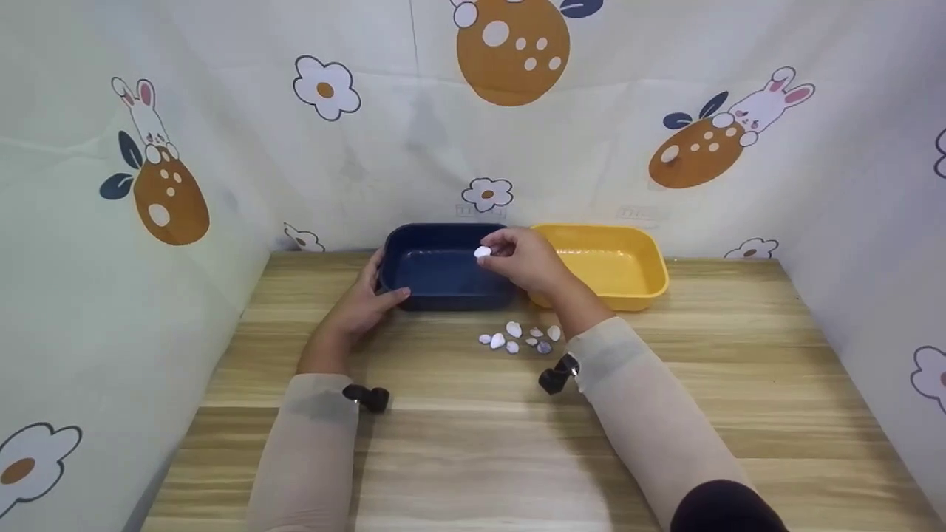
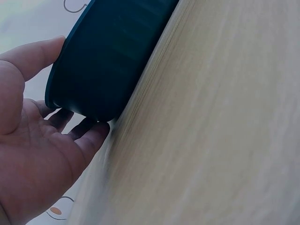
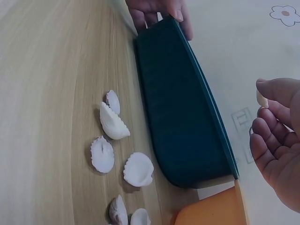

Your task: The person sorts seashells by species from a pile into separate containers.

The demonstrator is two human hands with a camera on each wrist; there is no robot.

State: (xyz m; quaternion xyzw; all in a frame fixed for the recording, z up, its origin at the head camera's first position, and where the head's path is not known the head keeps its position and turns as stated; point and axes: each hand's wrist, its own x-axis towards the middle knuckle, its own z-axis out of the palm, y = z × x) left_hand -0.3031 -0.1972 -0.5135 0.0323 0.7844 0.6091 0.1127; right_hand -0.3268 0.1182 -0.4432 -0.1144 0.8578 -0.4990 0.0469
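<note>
A dark blue plastic bin (image 1: 458,303) stands at the back of the table. My left hand (image 1: 361,304) grips its left end, the thumb on the front rim and the fingers around the side; in the left wrist view the fingertips (image 2: 99,133) touch the bin's lower corner. Above the bin's right part, my right hand (image 1: 528,260) pinches a small white seashell (image 1: 482,252) between thumb and fingers. The right wrist view shows that shell (image 3: 261,99) edge-on. Several loose seashells (image 1: 514,329) lie on the table in front of the bins.
Right beside the blue bin is a yellow bin (image 1: 650,301), partly covered by my right hand and forearm. A patterned cloth (image 1: 399,162) hangs behind and at both sides of the wooden table (image 1: 443,458). Black wrist mounts (image 1: 369,399) stick out from both sleeves.
</note>
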